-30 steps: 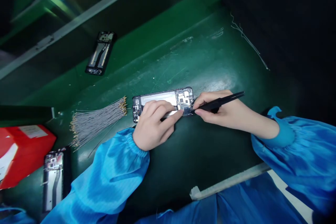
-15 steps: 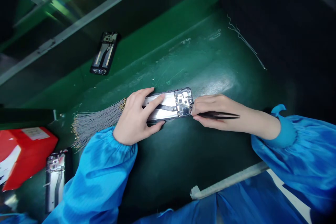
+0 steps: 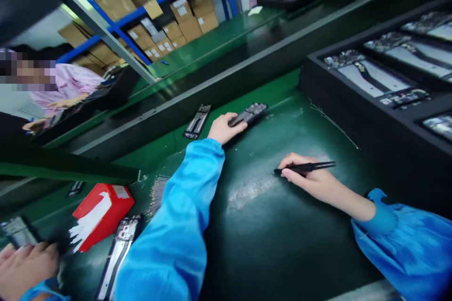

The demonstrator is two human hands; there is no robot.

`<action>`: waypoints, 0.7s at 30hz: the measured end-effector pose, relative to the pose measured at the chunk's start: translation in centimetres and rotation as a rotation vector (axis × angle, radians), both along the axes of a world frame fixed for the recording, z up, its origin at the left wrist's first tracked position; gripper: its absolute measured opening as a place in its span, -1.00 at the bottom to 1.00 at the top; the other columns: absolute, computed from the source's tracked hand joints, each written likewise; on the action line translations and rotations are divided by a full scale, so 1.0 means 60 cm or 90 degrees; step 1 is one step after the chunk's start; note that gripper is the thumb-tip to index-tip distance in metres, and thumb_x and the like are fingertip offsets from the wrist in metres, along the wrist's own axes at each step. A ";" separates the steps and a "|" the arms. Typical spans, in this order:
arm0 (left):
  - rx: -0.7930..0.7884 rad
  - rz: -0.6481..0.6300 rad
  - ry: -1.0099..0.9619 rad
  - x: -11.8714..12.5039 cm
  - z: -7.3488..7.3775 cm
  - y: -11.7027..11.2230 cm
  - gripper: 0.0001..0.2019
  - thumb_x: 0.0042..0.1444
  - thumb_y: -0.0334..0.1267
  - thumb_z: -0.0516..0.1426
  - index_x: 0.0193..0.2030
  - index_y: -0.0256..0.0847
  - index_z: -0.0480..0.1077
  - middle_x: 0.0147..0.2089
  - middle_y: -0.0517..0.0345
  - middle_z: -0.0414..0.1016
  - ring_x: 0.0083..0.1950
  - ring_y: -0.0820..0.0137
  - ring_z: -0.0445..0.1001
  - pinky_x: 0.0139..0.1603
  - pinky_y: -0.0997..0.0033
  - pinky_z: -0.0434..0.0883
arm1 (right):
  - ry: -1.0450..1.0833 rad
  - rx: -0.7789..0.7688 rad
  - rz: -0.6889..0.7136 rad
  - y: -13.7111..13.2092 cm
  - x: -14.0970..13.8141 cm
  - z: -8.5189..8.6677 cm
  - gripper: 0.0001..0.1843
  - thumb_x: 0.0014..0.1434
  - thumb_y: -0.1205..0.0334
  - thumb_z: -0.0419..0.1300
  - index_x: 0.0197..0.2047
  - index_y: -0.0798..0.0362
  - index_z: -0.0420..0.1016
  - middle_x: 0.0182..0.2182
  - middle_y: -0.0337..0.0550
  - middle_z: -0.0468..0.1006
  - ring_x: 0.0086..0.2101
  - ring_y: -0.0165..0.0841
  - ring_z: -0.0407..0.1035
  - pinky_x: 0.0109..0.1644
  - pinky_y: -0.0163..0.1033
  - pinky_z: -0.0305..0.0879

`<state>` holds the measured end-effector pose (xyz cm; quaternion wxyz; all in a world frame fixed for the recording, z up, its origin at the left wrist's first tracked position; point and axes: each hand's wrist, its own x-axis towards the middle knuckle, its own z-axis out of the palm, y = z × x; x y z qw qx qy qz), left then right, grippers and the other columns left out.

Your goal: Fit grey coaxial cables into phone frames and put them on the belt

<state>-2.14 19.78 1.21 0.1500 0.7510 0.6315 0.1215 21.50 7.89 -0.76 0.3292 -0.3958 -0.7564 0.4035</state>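
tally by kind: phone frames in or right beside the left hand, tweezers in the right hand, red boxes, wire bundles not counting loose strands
Phone frames: 2 (held frame in the left hand, lying frame beside it)
Tweezers in the right hand: 1
Red box: 1
Wire bundle, partly hidden: 1
Total: 5

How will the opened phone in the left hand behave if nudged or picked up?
The opened phone is probably stiff: it runs straight out from the left hand with no visible bend. Being a flat slab, it seems unlikely to roll. It's likely fragile on top, since components sit uncovered at the end away from the hand.
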 end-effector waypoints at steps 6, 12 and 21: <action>0.018 0.157 0.053 -0.032 -0.005 0.076 -0.47 0.06 0.12 0.01 0.12 -0.08 0.21 0.14 0.07 0.24 0.16 0.22 0.20 0.14 0.31 0.16 | -0.042 0.010 0.008 -0.005 -0.003 -0.004 -0.87 0.16 0.23 0.00 -0.34 0.03 0.34 -0.43 -0.19 0.44 -0.41 -0.37 0.33 -0.37 -0.27 0.23; -0.008 0.315 0.157 -0.143 -0.015 0.039 -0.41 -0.01 0.08 0.07 0.11 -0.21 0.21 0.06 -0.25 0.23 0.11 -0.11 0.17 0.02 -0.09 0.18 | -0.050 0.014 0.052 -0.002 -0.016 -0.005 -0.87 0.16 0.22 0.01 -0.35 0.03 0.34 -0.44 -0.21 0.45 -0.41 -0.38 0.33 -0.36 -0.27 0.23; 0.097 -0.087 0.098 -0.075 0.025 -0.117 -0.34 -0.10 0.08 0.15 0.12 -0.20 0.20 -0.03 0.00 0.30 0.01 0.21 0.26 0.07 0.25 0.23 | -0.009 0.133 0.060 -0.010 -0.013 -0.013 -0.77 0.20 0.27 -0.03 -0.07 -0.04 0.30 -0.28 -0.10 0.39 -0.31 -0.34 0.33 -0.27 -0.24 0.27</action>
